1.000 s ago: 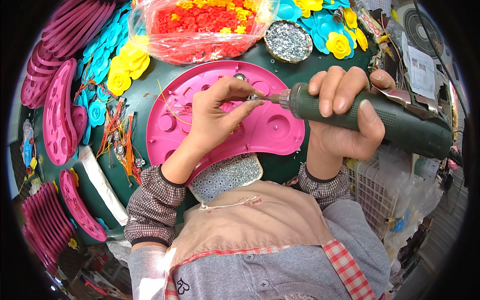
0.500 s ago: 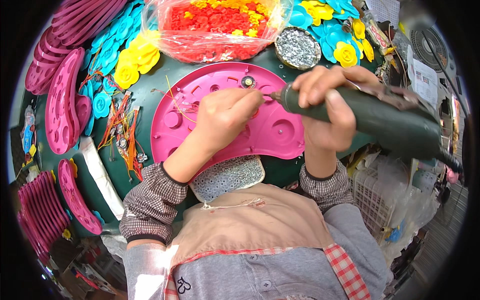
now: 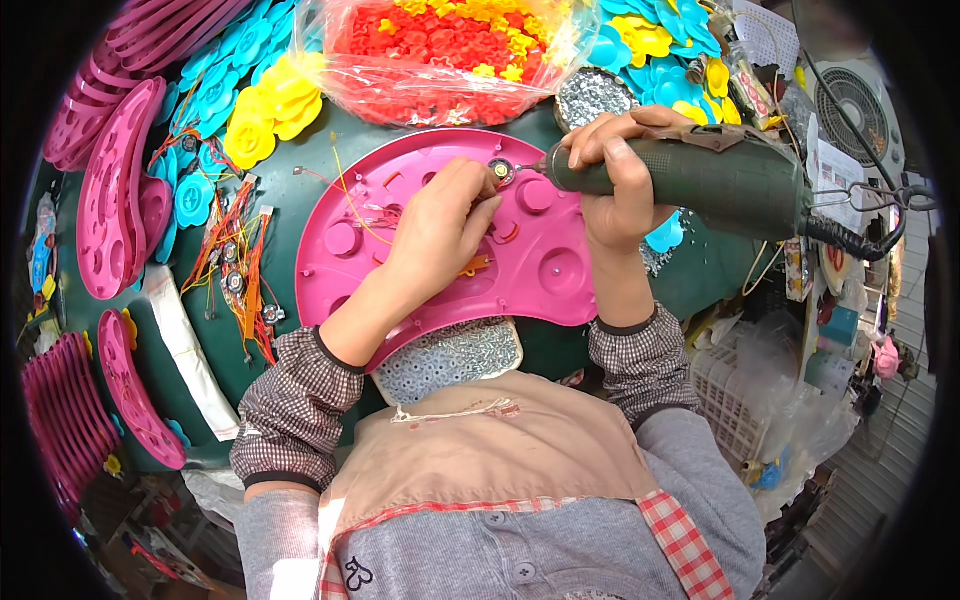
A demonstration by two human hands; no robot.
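A pink kidney-shaped plastic panel lies on the table before me, hollow side up. My left hand is over it, fingers bent together, fingertips beside a small round metal-and-black part near the far edge. Whatever those fingers pinch is hidden. In my right hand is a dark green electric screwdriver, held almost level. Its bit points left, and the tip is at the round part. Thin red and yellow wires run across the panel, and an orange strip shows beside my left hand.
Between me and the panel sits a tray of small screws and washers. Beyond are a bag of red and yellow pieces and a round dish of metal bits. Wired parts and stacked pink panels lie left.
The screwdriver has swung more level and its tip has moved up and left to the round part. My left fingertips have shifted slightly left and away from me.
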